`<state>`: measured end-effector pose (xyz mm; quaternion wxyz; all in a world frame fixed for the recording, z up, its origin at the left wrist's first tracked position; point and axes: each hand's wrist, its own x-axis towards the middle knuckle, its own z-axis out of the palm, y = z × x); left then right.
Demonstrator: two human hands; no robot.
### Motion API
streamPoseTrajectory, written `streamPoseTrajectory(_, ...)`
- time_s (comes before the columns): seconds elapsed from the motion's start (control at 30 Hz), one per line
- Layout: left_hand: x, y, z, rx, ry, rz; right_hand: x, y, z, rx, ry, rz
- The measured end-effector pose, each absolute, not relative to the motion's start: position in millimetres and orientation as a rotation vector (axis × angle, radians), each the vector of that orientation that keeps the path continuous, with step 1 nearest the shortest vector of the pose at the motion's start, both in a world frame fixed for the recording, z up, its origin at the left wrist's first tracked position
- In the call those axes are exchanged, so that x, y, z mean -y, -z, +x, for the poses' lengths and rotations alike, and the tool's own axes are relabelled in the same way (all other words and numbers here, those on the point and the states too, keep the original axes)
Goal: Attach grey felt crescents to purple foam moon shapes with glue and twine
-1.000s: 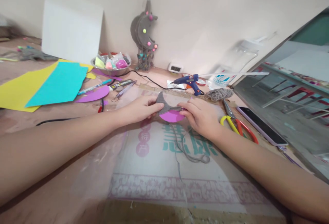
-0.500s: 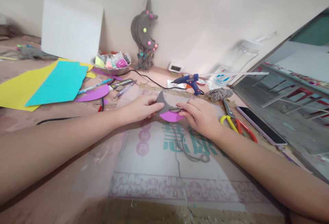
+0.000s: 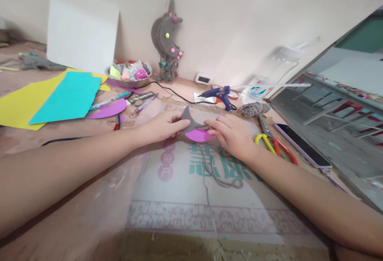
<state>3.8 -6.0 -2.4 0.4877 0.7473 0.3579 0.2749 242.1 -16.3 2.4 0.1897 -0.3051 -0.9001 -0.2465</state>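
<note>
A purple paper crescent (image 3: 200,135), its left part wrapped in grey yarn, is held between my two hands above the plastic sheet. My left hand (image 3: 172,124) is closed on the wrapped left end, thumb on top. My right hand (image 3: 231,131) pinches the right part, and a purple tip shows just above its fingers. A thin dark sliver lies by the right fingertips, too small to make out. From the crescent a grey yarn strand (image 3: 209,169) hangs down and loops on the sheet.
A blue glue gun (image 3: 220,95), a grey yarn ball (image 3: 254,109), scissors (image 3: 267,137) and a phone (image 3: 302,145) lie at the right. Coloured sheets (image 3: 66,97), pens and a metal bowl (image 3: 128,80) lie left. A yarn-covered moon ornament (image 3: 164,35) hangs on the wall.
The right fingers have shifted slightly at the crescent, and less of the thin dark sliver shows. The whole view has moved a little; both hands keep their hold.
</note>
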Motion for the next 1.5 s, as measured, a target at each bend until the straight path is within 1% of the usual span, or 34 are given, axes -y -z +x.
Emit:
streamPoseTrajectory(0.2, 6, 2, 4, -0.882, -0.660, 1.798, 16, -1, 244, 2.501, 0.627, -0.939)
streamPoseTrajectory(0.4, 5, 3, 4, -0.853, -0.686, 1.790, 14, 0, 249, 2.428, 0.587, -0.925)
streamPoseTrajectory(0.77, 6, 3, 4, -0.845, -0.685, 1.784, 12, 1, 250, 2.494, 0.564, -0.969)
streamPoseTrajectory(0.87, 6, 3, 4, -0.848, -0.683, 1.785, 11, -1, 249, 2.418, 0.451, -1.020)
streamPoseTrajectory(1.07, 7, -2, 5, -0.909, -0.672, 1.747, -5, 2, 253, 2.049, 0.098, -1.182)
streamPoseTrajectory(1.23, 6, -1, 5, -0.884, -0.659, 1.716, -10, 12, 253, 1.959, -0.306, -1.246)
streamPoseTrajectory(1.37, 5, 3, 4, -0.847, -0.676, 1.723, -2, 13, 247, 2.096, -0.342, -1.152)
streamPoseTrajectory(1.5, 5, 3, 5, -0.842, -0.702, 1.685, -5, 8, 250, 1.967, -0.318, -1.160)
